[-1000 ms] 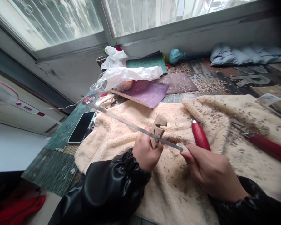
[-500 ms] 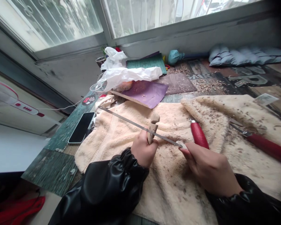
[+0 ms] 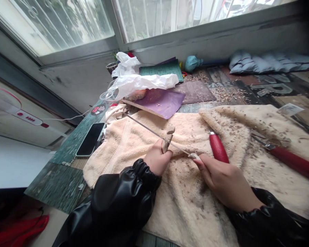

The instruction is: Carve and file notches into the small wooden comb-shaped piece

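1. Fingers of your left hand (image 3: 157,158) are curled closed around a small carved wooden piece (image 3: 170,130); its notched upper end stands out above your grip, while its lower end is hidden inside your fist.
2. Your right hand (image 3: 228,181) is closed in a pinch on the pale end piece (image 3: 195,156) of a thin metal strip (image 3: 147,128). Your palm and the lower fingers are turned out of view, so you cannot tell how they are curled.
3. That strip, probably a file though its surface is too small to read, slants across the wooden piece near your left thumb, and its far tip is hard to make out by the crumpled fabric (image 3: 115,113).
4. You have both hands above the cream towel (image 3: 110,151), which is strewn with shavings on its right side.
5. Just beyond your right hand lies a red-handled tool (image 3: 218,147); most of its blade is hidden in the towel's fold.
6. Farther right, a second red handle (image 3: 296,161) runs toward the picture's edge.
7. Both your black sleeves (image 3: 115,202) are cut off by the frame, and a phone (image 3: 90,140) lies left of the towel.
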`<state>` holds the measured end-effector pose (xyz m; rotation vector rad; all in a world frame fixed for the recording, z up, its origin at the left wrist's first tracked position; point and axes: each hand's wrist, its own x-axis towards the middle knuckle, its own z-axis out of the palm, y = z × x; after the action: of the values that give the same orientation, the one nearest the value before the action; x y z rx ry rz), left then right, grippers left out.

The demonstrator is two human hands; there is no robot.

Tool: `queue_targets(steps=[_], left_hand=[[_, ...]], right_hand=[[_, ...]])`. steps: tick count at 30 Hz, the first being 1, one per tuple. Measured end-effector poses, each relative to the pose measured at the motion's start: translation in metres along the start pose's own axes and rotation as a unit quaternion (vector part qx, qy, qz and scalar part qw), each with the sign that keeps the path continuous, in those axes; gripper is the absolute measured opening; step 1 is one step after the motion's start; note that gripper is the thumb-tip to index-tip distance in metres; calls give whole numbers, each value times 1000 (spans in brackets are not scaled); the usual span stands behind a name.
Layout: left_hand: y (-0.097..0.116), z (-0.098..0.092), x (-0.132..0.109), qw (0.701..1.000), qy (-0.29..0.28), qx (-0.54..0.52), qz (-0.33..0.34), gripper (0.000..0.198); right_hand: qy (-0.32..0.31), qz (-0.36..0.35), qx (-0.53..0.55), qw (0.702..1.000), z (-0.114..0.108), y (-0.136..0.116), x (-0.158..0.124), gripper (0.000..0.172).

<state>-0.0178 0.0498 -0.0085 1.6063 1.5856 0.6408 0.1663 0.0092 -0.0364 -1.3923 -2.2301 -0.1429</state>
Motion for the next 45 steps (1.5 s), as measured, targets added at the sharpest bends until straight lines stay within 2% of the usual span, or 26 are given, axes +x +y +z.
queue_targets(steps=[9, 11, 15, 18, 22, 33, 45], left_hand=[[0, 3, -4, 999, 26, -42, 9, 14], [0, 2, -6, 997, 21, -67, 42, 17], [-1, -2, -10, 982, -6, -113, 149, 31], [-1, -3, -11, 970, 4, -135, 202, 46], [0, 0, -14, 964, 23, -158, 214, 54], [-2, 3, -16, 958, 67, -143, 240, 53], [-11, 3, -11, 950, 58, -137, 275, 54]], right_hand=[[-40, 33, 70, 996, -9, 5, -1, 32], [-43, 33, 85, 995, -9, 6, -1, 30], [-21, 34, 109, 993, -10, 5, -1, 27], [-2, 31, 117, 993, -13, 2, 0, 26], [19, 32, 129, 991, -16, -1, 2, 27], [39, 21, 147, 988, -19, -1, 4, 23], [45, 19, 167, 985, -19, -1, 3, 21]])
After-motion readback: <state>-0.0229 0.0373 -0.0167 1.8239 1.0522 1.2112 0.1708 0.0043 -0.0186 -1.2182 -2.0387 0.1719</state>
